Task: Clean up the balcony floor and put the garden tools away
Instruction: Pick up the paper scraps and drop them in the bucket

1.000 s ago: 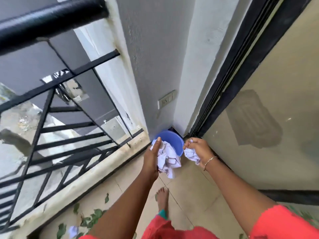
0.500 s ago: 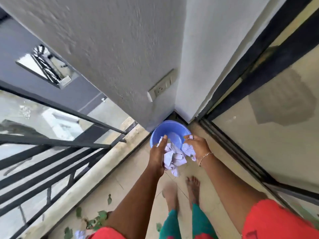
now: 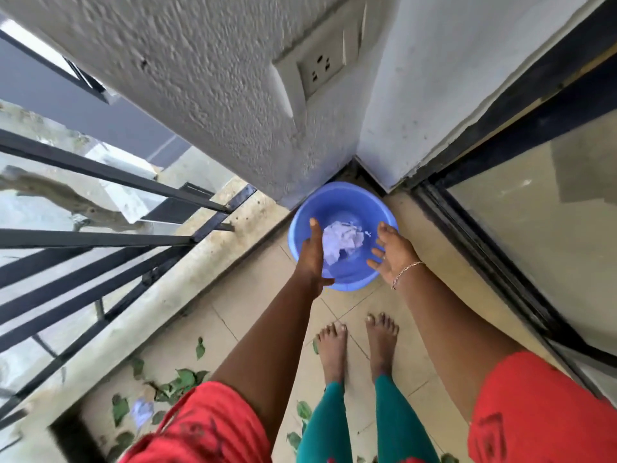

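**Q:** Describe the surface and the surroundings.

**A:** The balcony floor (image 3: 260,295) is beige tile. Its left edge is a raised concrete kerb carrying a black metal railing (image 3: 100,238). A textured wall (image 3: 200,78) with a socket plate (image 3: 320,70) meets a second wall at the corner. A sliding glass door (image 3: 534,212) in a dark frame runs along the right side. 2 bare feet (image 3: 332,342) stand on the tile.

**Q:** Where are the task items?

**A:** A blue basin (image 3: 344,202) sits on the floor in the corner, close against the wall base. A crumpled white wad (image 3: 340,242) is inside the basin, between the 2 hands. Whether it rests on the bottom cannot be told. Green leaves (image 3: 182,379) lie scattered near the kerb at lower left, with 1 pale paper scrap (image 3: 142,411) among them. More leaves lie beside the feet.

**Q:** What is the finger state?

**A:** The left hand (image 3: 312,255) is over the basin's left side. Its fingers (image 3: 314,228) are straight and held together, the thumb sticks out sideways, and it holds nothing. The right hand (image 3: 390,255) is over the right rim with the palm turned inward. Its fingers (image 3: 384,228) are spread wide and hold nothing. A thin bracelet (image 3: 405,270) circles that wrist. Contact between either hand and the basin cannot be confirmed.
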